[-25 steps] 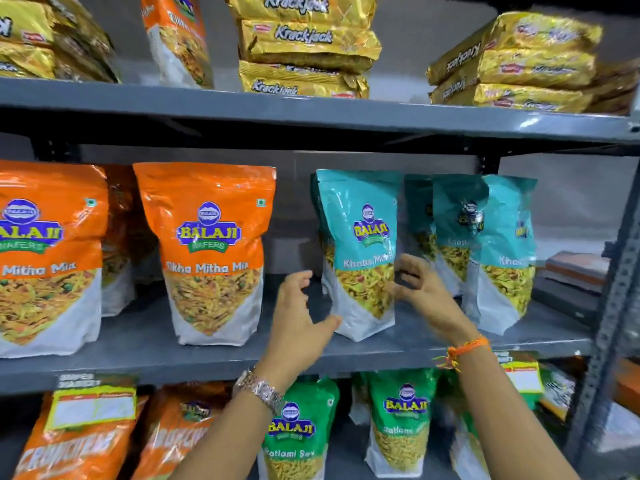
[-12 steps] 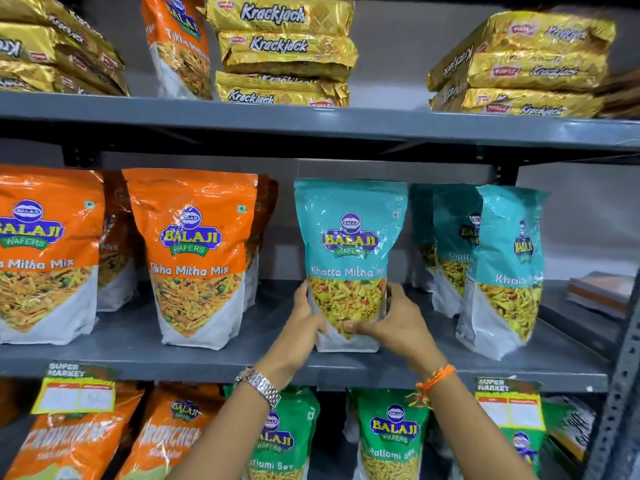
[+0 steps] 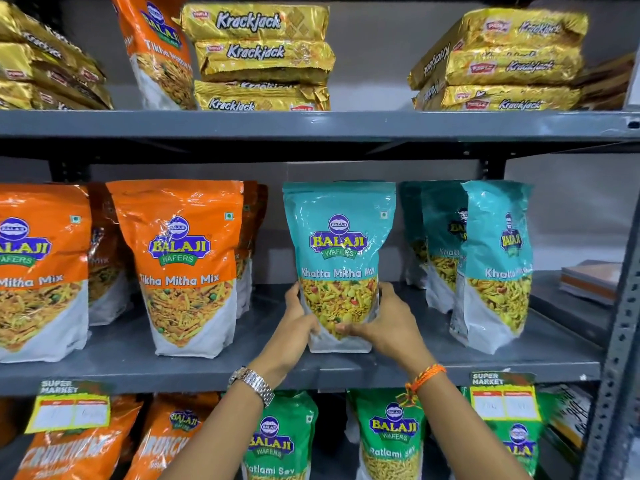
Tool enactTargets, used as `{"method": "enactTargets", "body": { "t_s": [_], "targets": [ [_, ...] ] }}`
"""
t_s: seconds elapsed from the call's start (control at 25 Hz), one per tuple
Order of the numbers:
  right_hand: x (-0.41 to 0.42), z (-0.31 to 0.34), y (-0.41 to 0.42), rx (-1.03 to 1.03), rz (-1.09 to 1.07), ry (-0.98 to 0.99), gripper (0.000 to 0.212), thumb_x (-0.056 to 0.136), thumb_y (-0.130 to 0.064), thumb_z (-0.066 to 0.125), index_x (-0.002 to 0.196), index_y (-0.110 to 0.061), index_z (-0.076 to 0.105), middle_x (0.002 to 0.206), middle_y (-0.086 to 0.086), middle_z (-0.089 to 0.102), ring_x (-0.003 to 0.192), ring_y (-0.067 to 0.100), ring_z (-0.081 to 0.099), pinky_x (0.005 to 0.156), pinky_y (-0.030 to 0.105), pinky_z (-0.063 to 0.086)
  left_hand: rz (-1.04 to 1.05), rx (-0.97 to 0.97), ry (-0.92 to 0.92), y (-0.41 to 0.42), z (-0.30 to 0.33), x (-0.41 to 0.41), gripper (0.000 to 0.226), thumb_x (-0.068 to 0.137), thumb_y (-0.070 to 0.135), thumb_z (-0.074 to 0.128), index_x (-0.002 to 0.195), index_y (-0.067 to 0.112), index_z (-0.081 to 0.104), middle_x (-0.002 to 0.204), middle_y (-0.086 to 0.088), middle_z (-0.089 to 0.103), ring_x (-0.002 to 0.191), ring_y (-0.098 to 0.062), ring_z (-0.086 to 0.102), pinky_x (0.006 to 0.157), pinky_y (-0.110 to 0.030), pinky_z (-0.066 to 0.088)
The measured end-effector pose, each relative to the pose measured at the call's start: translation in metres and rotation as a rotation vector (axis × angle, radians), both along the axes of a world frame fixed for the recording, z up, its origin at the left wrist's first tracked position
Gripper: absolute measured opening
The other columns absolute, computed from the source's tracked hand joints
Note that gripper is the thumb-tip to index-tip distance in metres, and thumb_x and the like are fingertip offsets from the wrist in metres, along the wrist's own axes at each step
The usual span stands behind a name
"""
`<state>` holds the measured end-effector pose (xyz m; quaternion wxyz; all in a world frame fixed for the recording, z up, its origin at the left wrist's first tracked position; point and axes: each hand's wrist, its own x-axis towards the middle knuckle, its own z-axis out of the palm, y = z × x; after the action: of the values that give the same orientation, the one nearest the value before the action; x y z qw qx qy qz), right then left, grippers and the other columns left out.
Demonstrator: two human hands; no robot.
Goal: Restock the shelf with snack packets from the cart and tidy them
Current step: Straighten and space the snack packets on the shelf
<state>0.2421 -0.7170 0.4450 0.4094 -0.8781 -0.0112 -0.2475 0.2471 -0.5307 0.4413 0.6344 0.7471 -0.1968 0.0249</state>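
A teal Khatta Mitha Mix packet (image 3: 339, 244) stands upright at the front of the grey middle shelf (image 3: 242, 362), its label facing me. My left hand (image 3: 294, 327) clasps its lower left side and my right hand (image 3: 384, 327) clasps its lower right side, thumbs across the front. More teal packets (image 3: 491, 258) stand to the right, turned at an angle. Orange Tikha Mitha Mix packets (image 3: 183, 265) stand to the left. The cart is out of view.
Gold Krackjack packs (image 3: 259, 53) and one orange packet (image 3: 159, 50) fill the top shelf. Green Ratlami Sev packets (image 3: 391, 438) and orange packets (image 3: 65, 445) sit on the lower shelf behind price tags (image 3: 69, 407). A perforated upright (image 3: 616, 358) bounds the right side.
The front teal packet was turned from an angle to face forward and now stands squarely. Both hands closed onto its lower sides.
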Motion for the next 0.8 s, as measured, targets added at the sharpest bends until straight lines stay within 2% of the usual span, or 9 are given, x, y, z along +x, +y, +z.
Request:
{"method": "enactTargets", "body": {
  "t_s": [0.12,0.28,0.32,0.4,0.48,0.52,0.6,0.72,0.8],
  "targets": [
    [0.000,0.003,-0.001,0.010,0.016,0.017,0.099,0.048,-0.049,0.095,0.128,-0.018,0.045,0.128,0.002,0.063,0.119,0.023,0.061,0.093,0.039,0.054,0.002,0.001,-0.019,-0.001,-0.004,0.002,0.080,0.088,-0.003,0.040,0.155,0.032,0.012,0.149,0.010,0.041,0.131,-0.006,0.044,0.108,-0.030,0.038],
    [-0.028,-0.003,-0.017,0.036,0.066,0.010,0.111,0.055,-0.045,0.094,0.145,-0.017,0.036,0.138,-0.001,0.053,0.128,0.019,0.054,0.102,0.037,0.050,0.205,0.024,-0.167,0.001,-0.017,-0.007,0.087,0.079,0.018,0.051,0.155,0.033,0.013,0.161,0.012,0.024,0.148,-0.007,0.025,0.122,-0.035,0.023],
    [-0.040,-0.004,-0.026,0.095,0.058,-0.057,0.103,0.060,-0.041,0.093,0.145,-0.019,0.039,0.136,-0.003,0.053,0.124,0.017,0.056,0.102,0.036,0.051,0.297,-0.014,-0.245,0.000,-0.019,-0.014,0.082,0.078,0.019,0.053,0.153,0.030,0.022,0.159,0.011,0.030,0.146,-0.006,0.030,0.120,-0.033,0.026],
    [-0.064,-0.005,-0.058,0.270,-0.075,-0.317,0.065,0.072,-0.028,0.088,0.128,-0.021,0.056,0.122,-0.002,0.062,0.109,0.015,0.062,0.093,0.033,0.054,0.370,-0.207,-0.439,-0.011,-0.018,-0.031,0.062,0.077,0.011,0.056,0.138,0.021,0.045,0.140,0.007,0.053,0.132,-0.007,0.050,0.113,-0.031,0.038],
    [-0.076,-0.002,-0.100,0.430,-0.282,-0.525,0.032,0.083,-0.021,0.079,0.112,-0.018,0.064,0.106,0.004,0.068,0.096,0.022,0.066,0.086,0.037,0.056,0.342,-0.281,-0.560,-0.033,-0.011,-0.040,0.050,0.076,0.003,0.058,0.124,0.016,0.053,0.123,0.003,0.063,0.119,-0.012,0.061,0.105,-0.031,0.047],
    [-0.077,-0.001,-0.123,0.478,-0.362,-0.561,0.025,0.088,-0.021,0.074,0.109,-0.015,0.064,0.105,0.008,0.068,0.093,0.023,0.066,0.085,0.040,0.056,0.286,-0.264,-0.581,-0.049,-0.010,-0.043,0.050,0.075,0.002,0.059,0.123,0.017,0.053,0.121,0.002,0.063,0.117,-0.015,0.062,0.104,-0.031,0.048],
    [-0.070,0.001,-0.163,0.528,-0.415,-0.532,0.025,0.092,-0.026,0.069,0.112,-0.014,0.060,0.113,0.011,0.065,0.094,0.019,0.062,0.086,0.040,0.055,0.140,-0.209,-0.538,-0.085,-0.009,-0.046,0.056,0.076,0.007,0.061,0.129,0.021,0.049,0.129,0.003,0.058,0.123,-0.014,0.057,0.107,-0.028,0.044],
    [-0.044,0.004,-0.200,0.733,-0.228,-0.399,0.052,0.082,-0.055,0.071,0.111,-0.016,0.053,0.112,0.005,0.060,0.096,0.016,0.060,0.081,0.033,0.046,-0.172,-0.127,-0.192,-0.140,-0.004,-0.050,0.084,0.079,0.037,0.062,0.153,0.032,0.023,0.157,0.016,0.027,0.145,-0.004,0.031,0.114,-0.026,0.029],
    [-0.025,0.000,-0.221,0.795,-0.140,-0.281,0.072,0.074,-0.067,0.071,0.113,-0.008,0.056,0.119,0.008,0.064,0.103,0.023,0.064,0.081,0.036,0.050,-0.324,-0.075,-0.013,-0.176,0.002,-0.049,0.094,0.080,0.056,0.055,0.157,0.037,0.005,0.161,0.022,0.009,0.149,-0.002,0.017,0.120,-0.030,0.020]
  ]
}}
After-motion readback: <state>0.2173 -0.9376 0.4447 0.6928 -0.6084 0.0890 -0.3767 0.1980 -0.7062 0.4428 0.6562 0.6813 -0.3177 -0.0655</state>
